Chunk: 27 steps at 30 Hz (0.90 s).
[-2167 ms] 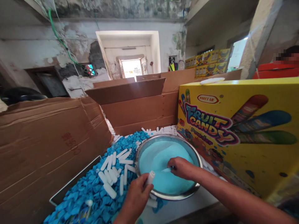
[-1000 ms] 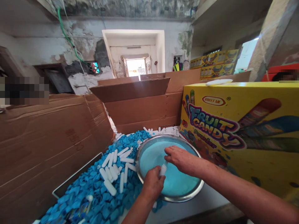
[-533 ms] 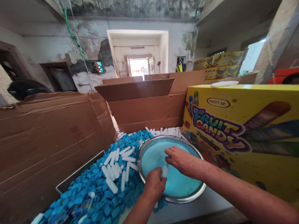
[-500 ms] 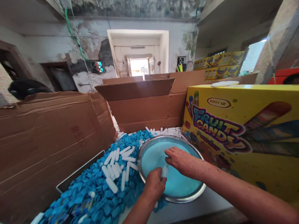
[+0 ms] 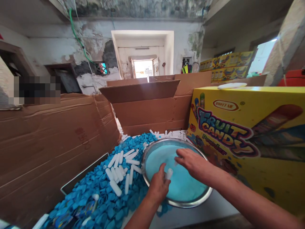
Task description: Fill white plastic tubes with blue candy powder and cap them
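A round steel bowl point(image 5: 206, 196) full of pale blue powder point(image 5: 183, 184) sits in front of me. My left hand point(image 5: 157, 187) is closed round a small white tube point(image 5: 168, 174), held upright over the powder near the bowl's left rim. My right hand point(image 5: 193, 163) hovers over the powder just right of the tube, fingers curled downward in a pinch; what they hold, if anything, I cannot make out.
Left of the bowl lies a heap of blue caps point(image 5: 102, 197) with several white tubes point(image 5: 120, 170) on top, partly in a metal tray point(image 5: 81, 173). Brown cartons point(image 5: 47, 140) wall the left and back. A yellow "Fruit Candy" box point(image 5: 250, 133) stands at right.
My right hand has lifted slightly and shifted right, away from the tube. My left hand keeps the tube over the powder, now more upright. The view drifted a little.
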Each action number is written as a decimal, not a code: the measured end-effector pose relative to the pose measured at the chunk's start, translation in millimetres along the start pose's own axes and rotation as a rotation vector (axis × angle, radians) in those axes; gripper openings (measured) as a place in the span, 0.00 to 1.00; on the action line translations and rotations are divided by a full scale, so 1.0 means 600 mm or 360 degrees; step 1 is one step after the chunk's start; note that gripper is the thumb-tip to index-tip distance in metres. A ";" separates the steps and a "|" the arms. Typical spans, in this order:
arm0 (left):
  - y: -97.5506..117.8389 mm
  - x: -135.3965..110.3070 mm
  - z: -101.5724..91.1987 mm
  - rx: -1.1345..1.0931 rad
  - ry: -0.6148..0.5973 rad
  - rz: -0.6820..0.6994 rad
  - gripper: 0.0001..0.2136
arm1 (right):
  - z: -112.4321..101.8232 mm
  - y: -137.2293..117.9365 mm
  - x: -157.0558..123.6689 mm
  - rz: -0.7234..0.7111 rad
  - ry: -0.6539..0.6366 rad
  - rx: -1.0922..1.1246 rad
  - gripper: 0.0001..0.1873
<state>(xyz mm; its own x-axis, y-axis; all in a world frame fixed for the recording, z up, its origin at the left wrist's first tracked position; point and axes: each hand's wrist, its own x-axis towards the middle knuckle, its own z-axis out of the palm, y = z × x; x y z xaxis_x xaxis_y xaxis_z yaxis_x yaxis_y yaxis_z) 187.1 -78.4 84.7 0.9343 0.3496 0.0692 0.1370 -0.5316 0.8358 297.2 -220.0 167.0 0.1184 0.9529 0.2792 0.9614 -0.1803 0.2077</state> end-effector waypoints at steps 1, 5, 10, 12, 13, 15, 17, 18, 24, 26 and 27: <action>-0.003 0.002 0.001 -0.0161 -0.0037 -0.0005 0.31 | 0.004 0.004 -0.008 0.0084 0.0038 0.0013 0.15; -0.014 0.010 0.013 -0.0736 -0.0270 -0.0037 0.22 | 0.041 0.013 -0.035 0.0376 -0.0088 0.0099 0.16; -0.009 0.013 0.019 -0.0893 -0.0327 -0.0103 0.12 | 0.108 0.011 -0.051 0.0616 -0.0422 0.0261 0.16; -0.005 0.012 0.013 -0.0966 -0.0330 -0.0133 0.12 | 0.120 0.006 -0.054 0.0660 -0.0451 0.0314 0.13; -0.003 0.011 0.010 -0.1007 -0.0335 -0.0149 0.14 | 0.121 0.000 -0.057 0.0694 -0.0416 0.0343 0.13; -0.002 0.010 0.002 -0.1083 -0.0344 -0.0175 0.21 | 0.111 -0.019 -0.064 0.0761 -0.0241 0.0445 0.12; -0.004 0.011 -0.006 -0.1137 -0.0321 -0.0190 0.26 | 0.092 -0.052 -0.073 0.0726 -0.0047 0.0663 0.10; -0.005 0.013 -0.009 -0.1151 -0.0303 -0.0189 0.25 | 0.082 -0.073 -0.078 0.0624 -0.0010 0.0822 0.11; -0.016 0.028 -0.016 -0.1082 -0.0281 -0.0170 0.10 | 0.095 -0.215 -0.067 0.0369 -0.0547 0.1129 0.10; -0.020 0.027 -0.018 -0.1075 -0.0225 -0.0166 0.11 | 0.126 -0.250 -0.044 0.0382 -0.0619 0.1090 0.11; -0.022 0.024 -0.020 -0.1076 -0.0210 -0.0164 0.11 | 0.143 -0.263 -0.031 0.0359 -0.0634 0.1088 0.13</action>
<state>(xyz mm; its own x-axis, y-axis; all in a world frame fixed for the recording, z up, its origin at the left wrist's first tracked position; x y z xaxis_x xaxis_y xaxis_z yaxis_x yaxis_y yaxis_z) 194.8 -56.8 81.3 0.9656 0.2530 -0.0597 0.0322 0.1114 0.9933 164.4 -188.1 48.8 0.2823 0.9499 -0.1345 0.8277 -0.3120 -0.4664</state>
